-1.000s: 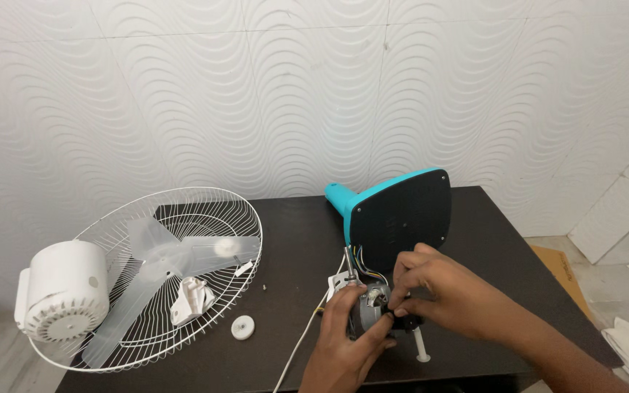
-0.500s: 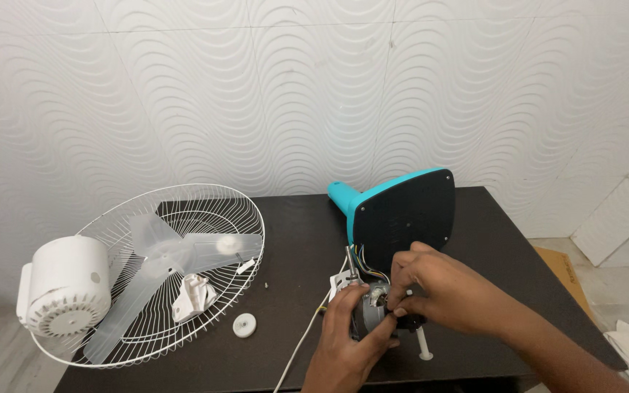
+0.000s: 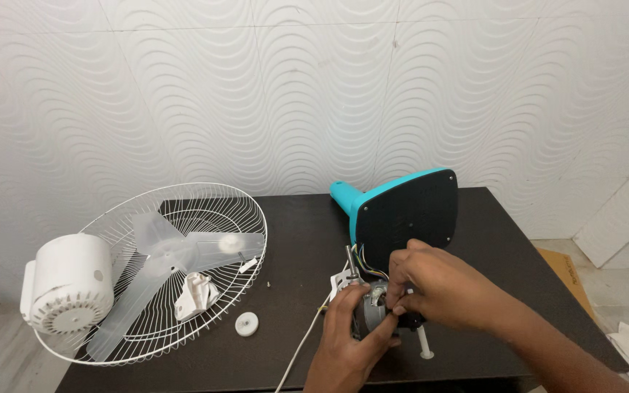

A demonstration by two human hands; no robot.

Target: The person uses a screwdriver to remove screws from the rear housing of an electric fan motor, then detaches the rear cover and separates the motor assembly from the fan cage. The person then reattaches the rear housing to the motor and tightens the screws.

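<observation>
At the tabletop's left edge a white motor housing leans on a white wire fan guard holding a translucent fan blade. A small white knob lies nearer the front edge. Near the front edge, the left hand grips the fan motor from below; the right hand pinches its top. Behind them stands the teal fan base.

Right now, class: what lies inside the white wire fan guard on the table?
Inside the wire fan guard lie translucent fan blades and a crumpled white cloth. The table beneath shows through the wires; anything under the cloth is hidden.
</observation>
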